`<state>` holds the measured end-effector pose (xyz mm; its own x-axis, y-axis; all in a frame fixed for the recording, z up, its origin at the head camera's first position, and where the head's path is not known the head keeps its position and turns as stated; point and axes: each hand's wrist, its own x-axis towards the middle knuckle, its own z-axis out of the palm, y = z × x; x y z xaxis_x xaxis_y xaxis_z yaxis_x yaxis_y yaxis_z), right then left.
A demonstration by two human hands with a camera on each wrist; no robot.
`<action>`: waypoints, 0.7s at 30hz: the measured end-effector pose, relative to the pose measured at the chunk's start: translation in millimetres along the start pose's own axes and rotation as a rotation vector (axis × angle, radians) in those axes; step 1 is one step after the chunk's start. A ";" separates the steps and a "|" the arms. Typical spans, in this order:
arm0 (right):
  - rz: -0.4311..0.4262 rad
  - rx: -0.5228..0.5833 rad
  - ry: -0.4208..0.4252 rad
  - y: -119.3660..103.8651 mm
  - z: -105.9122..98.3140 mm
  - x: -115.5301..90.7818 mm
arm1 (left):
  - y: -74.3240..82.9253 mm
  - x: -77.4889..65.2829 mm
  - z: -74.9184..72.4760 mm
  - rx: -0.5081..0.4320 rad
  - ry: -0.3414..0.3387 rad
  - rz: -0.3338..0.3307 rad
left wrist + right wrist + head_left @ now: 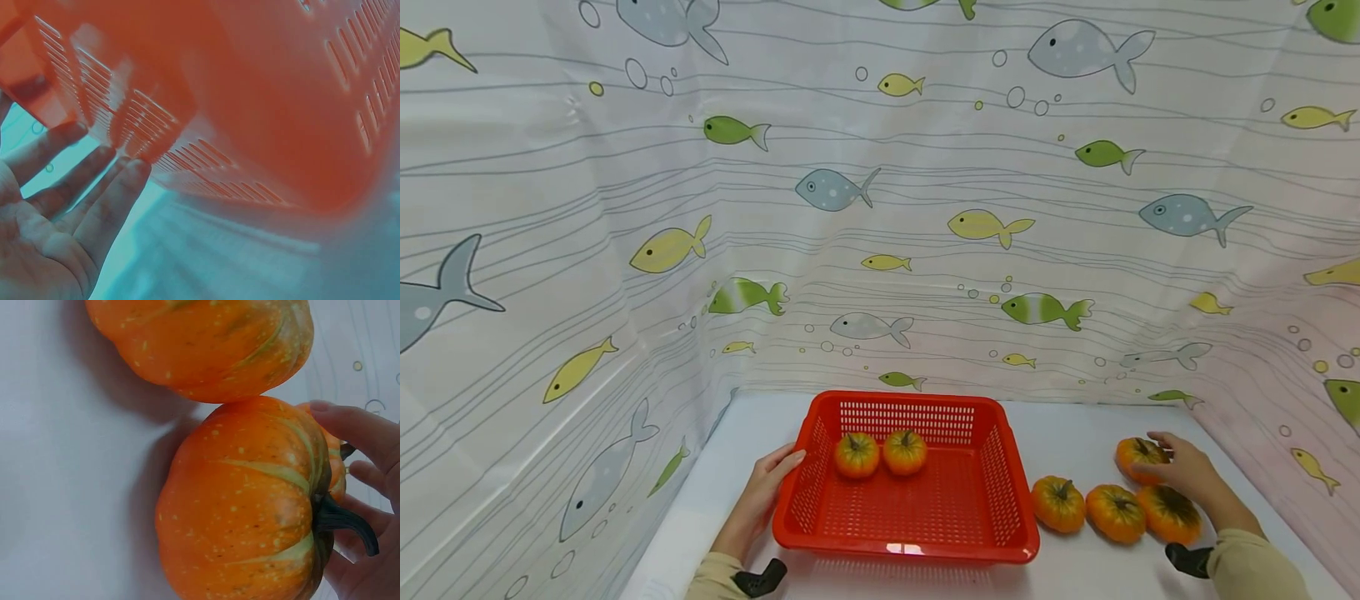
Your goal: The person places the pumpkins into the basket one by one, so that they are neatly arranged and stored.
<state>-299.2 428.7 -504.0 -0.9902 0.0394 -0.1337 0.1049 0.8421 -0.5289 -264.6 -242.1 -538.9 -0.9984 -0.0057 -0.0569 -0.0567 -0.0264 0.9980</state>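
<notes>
My left hand (767,483) holds the left side of a red plastic basket (917,552), thumb over the rim. In the left wrist view its fingers (109,212) lie fairly straight against the slotted outer wall. My right hand (1187,472) reaches over the farthest orange pumpkin (1133,457), on the table to the right, with thumb and fingers spread around its right side. In the right wrist view, a nearer pumpkin (244,500) with a dark curved stem partly hides that pumpkin and the fingers. Two small pumpkins (857,456) sit inside the basket at the back left.
Between the basket and my right arm lie more pumpkins in a row: one (1059,504) by the basket's right wall, one (1116,513) in the middle, one (1169,514) below my right hand. A fish-patterned curtain (925,250) encloses the white table (1075,433) at the back and sides.
</notes>
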 end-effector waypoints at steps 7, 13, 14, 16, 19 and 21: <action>0.030 0.012 -0.012 3.7 2.2 0.4 | 0.0 0.1 0.8 -0.002 0.000 0.006; 0.029 0.004 -0.006 5.7 3.2 1.5 | -0.7 0.6 0.4 -0.003 0.004 0.003; 0.030 0.006 -0.006 5.7 3.4 1.5 | -0.8 0.7 0.3 -0.002 0.003 0.003; 0.028 0.005 -0.004 4.7 3.6 0.7 | -1.0 0.8 0.3 -0.004 0.004 0.001; 0.026 0.008 -0.005 3.2 4.0 -0.5 | -1.3 0.7 0.2 -0.003 0.005 0.000; 0.020 0.005 -0.007 2.9 4.2 -1.1 | -1.4 0.5 0.2 -0.004 0.005 0.000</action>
<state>-297.5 428.8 -508.9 -0.9873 0.0520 -0.1504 0.1250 0.8383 -0.5307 -265.0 -241.9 -540.4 -0.9983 -0.0108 -0.0573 -0.0569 -0.0303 0.9979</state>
